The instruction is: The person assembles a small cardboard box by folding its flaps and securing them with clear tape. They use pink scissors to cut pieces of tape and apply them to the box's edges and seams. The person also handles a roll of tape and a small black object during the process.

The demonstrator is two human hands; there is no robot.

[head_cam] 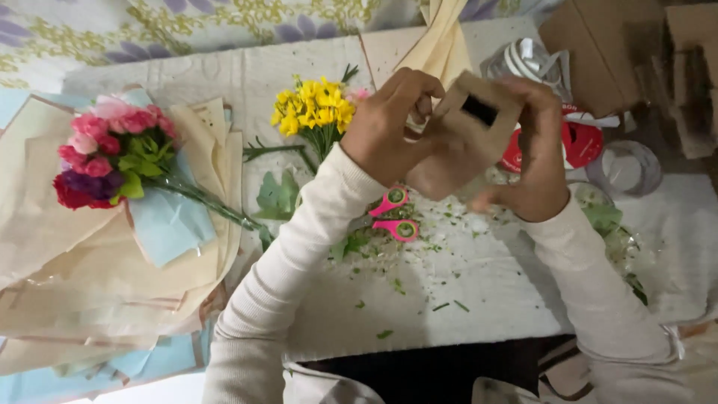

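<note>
Both hands hold a folded piece of tan kraft paper [470,138] up over the white table. My left hand [389,127] grips its left edge with fingers curled on top. My right hand [535,153] grips its right side, thumb underneath. A dark rectangular opening shows near the paper's top. Just behind my left hand lies a bunch of yellow flowers [313,105] with green stems. Pink-handled scissors [389,217] lie on the table below the paper, partly hidden by my left forearm.
A pink, red and purple bouquet [105,153] rests on stacked cream and light blue wrapping sheets [90,277] at left. Green leaf scraps litter the table [464,277]. A red tape dispenser [580,142], clear tape roll [624,168], ribbon and cardboard box [598,45] sit at right.
</note>
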